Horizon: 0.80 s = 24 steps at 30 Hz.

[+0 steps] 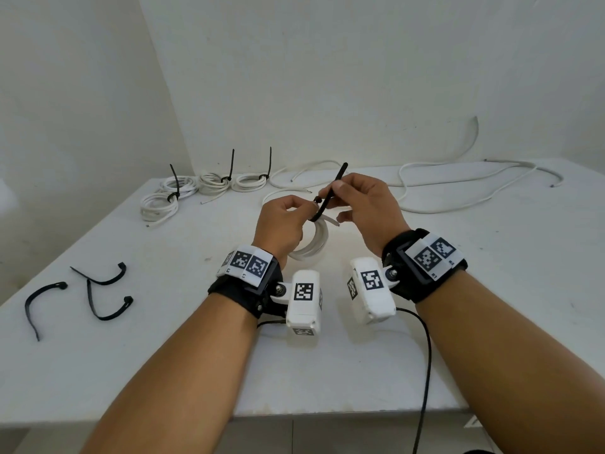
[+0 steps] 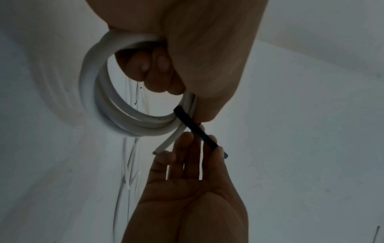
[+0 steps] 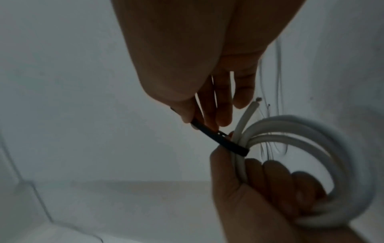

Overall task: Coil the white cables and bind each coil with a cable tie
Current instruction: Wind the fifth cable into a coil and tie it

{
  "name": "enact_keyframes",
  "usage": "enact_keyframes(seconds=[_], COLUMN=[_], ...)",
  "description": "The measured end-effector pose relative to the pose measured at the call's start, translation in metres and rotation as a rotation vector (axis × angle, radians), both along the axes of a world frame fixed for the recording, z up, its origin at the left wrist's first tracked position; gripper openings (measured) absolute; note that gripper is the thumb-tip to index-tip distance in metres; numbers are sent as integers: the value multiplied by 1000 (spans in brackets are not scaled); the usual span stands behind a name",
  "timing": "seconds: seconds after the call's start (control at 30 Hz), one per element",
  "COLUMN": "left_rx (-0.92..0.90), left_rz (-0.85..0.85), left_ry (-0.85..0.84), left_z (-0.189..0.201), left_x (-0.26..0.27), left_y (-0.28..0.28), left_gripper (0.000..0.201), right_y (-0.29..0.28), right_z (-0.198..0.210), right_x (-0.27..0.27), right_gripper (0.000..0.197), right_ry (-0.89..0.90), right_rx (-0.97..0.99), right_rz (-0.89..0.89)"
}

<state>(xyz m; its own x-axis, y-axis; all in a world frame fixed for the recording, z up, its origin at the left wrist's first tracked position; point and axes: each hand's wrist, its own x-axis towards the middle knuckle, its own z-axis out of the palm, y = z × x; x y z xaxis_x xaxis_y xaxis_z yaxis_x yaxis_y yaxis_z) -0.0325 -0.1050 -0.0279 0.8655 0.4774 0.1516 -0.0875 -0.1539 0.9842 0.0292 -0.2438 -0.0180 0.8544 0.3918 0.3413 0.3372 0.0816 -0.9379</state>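
Note:
My left hand [image 1: 288, 217] grips a coil of white cable [image 1: 314, 244] above the middle of the table; its fingers curl through the coil [image 2: 116, 108]. A black cable tie [image 1: 327, 198] is wrapped around the coil's top. My right hand [image 1: 353, 198] pinches the tie's tail between thumb and forefinger, while the other fingers are spread. The tie [image 3: 220, 141] crosses the strands next to the cable's cut end [image 3: 252, 106]. In the left wrist view the tie [image 2: 195, 128] runs from the coil to the right hand's fingertips [image 2: 218, 151].
Several tied coils [image 1: 212, 183] with upright tie tails lie at the table's back left. Loose white cables [image 1: 458, 185] sprawl along the back right. Three spare black ties [image 1: 98, 290] lie at the front left. A black wire [image 1: 425, 371] hangs over the front edge.

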Motion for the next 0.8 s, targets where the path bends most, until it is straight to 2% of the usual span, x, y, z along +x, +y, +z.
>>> enact_keyframes(seconds=[0.1, 0.17, 0.23, 0.37, 0.5, 0.63, 0.8], left_rx=[-52, -61, -48, 15, 64, 88, 121], left_rz=[71, 114, 135, 123, 87, 77, 64], left_ry=[-31, -43, -57, -70, -71, -60, -51], left_z=[0, 0, 1, 0, 1, 1, 1], left_x=[0, 1, 0, 1, 0, -2, -1], left_y=[3, 5, 7, 6, 2, 1, 0], left_gripper=[15, 20, 16, 18, 8, 8, 8], right_y=[2, 1, 0, -1, -4, -5, -8], right_z=[1, 1, 2, 7, 9, 9, 12], right_x=[-1, 3, 5, 0, 0, -1, -3], right_gripper=[27, 31, 33, 30, 23, 23, 31], right_ry=[163, 202, 238, 359, 329, 315, 322], right_rx=[48, -47, -139, -183, -266, -295, -295], right_rz=[106, 152, 213, 286, 279, 262, 268])
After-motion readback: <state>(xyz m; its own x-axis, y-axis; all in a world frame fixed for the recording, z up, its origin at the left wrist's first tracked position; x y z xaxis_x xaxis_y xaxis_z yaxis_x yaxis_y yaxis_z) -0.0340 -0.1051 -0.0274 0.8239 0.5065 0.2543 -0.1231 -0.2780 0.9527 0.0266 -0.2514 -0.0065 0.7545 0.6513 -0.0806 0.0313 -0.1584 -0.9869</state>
